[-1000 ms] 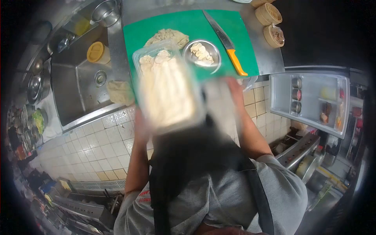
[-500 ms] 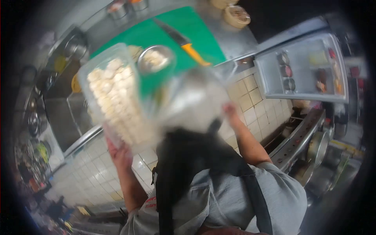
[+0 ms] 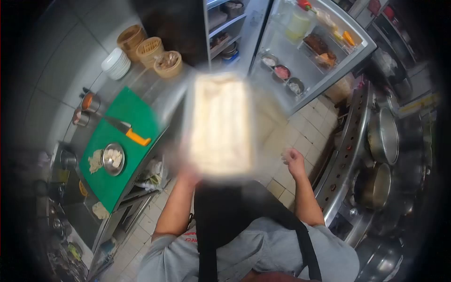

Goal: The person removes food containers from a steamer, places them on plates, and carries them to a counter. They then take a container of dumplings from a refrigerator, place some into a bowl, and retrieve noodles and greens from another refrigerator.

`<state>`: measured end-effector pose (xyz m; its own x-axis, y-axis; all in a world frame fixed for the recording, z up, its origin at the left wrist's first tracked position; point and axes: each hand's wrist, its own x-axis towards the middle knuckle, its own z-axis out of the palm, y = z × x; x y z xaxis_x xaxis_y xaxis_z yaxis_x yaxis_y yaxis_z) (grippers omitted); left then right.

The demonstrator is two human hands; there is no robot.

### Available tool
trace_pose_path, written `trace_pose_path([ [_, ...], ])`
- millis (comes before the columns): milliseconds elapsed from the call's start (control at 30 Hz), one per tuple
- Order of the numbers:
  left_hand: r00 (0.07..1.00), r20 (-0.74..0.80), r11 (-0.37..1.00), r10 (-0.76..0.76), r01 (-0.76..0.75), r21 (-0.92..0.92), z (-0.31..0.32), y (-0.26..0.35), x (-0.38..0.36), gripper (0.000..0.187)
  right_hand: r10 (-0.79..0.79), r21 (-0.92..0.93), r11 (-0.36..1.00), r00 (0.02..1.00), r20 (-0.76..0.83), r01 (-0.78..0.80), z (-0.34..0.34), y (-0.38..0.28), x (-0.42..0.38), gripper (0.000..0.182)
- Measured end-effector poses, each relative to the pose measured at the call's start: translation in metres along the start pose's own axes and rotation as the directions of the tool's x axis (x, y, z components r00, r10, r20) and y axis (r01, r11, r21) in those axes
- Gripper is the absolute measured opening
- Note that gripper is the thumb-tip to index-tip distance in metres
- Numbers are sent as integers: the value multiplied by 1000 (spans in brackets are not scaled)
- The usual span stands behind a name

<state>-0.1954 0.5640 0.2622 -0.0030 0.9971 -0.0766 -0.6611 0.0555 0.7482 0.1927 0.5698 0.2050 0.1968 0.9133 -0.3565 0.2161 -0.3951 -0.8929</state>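
My left hand [image 3: 189, 175] grips the lower left edge of a clear plastic container [image 3: 221, 124] filled with pale, off-white pieces. Motion smears the container and partly blurs this hand. To the right, my right hand [image 3: 294, 162] hangs over the tiled floor with its fingers curled in; whatever they hold, if anything, does not show. A faint translucent blur lies between the container and the fridge door, too smeared to name. The open fridge door [image 3: 307, 96] is just beyond the container, with small metal bowls [image 3: 282, 72] and food on its shelves.
On the left counter a green cutting board [image 3: 129, 105] bears an orange-handled knife [image 3: 136, 136] and a metal bowl [image 3: 113, 160] of pale pieces. Bamboo steamers [image 3: 150, 49] and stacked white bowls [image 3: 116, 63] stand behind. A stove with pots [image 3: 373, 185] lines the right side.
My body and view have turned right, from the counter toward the open fridge. My left hand has brought the container along, now in front of me. The cutting board has shifted left in view.
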Motion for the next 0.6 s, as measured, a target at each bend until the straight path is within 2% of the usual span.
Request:
trace_pose_path([
  [67,990,62,976,-129,138,-170,13,-40,49,89,-17,39,999,999,-33,18,-26,6,17,19],
  [200,961,193,958,-197,230,-170,50,-79,144,86,-23,141,989,994,-109,38,-52,-9,48,20],
  [333,957,241,957,-162,212,-200,102,-95,246,84,-37,181,981,986,-164,67,-82,-34,89,21],
  [433,960,223,961,-168,210,-180,116,-109,338,83,-6,154,987,965,-261,48,-114,-42,126,22],
  [600,983,171,953,-67,114,-281,118,-148,476,80,67,175,985,918,-391,2,-162,-42,167,20],
])
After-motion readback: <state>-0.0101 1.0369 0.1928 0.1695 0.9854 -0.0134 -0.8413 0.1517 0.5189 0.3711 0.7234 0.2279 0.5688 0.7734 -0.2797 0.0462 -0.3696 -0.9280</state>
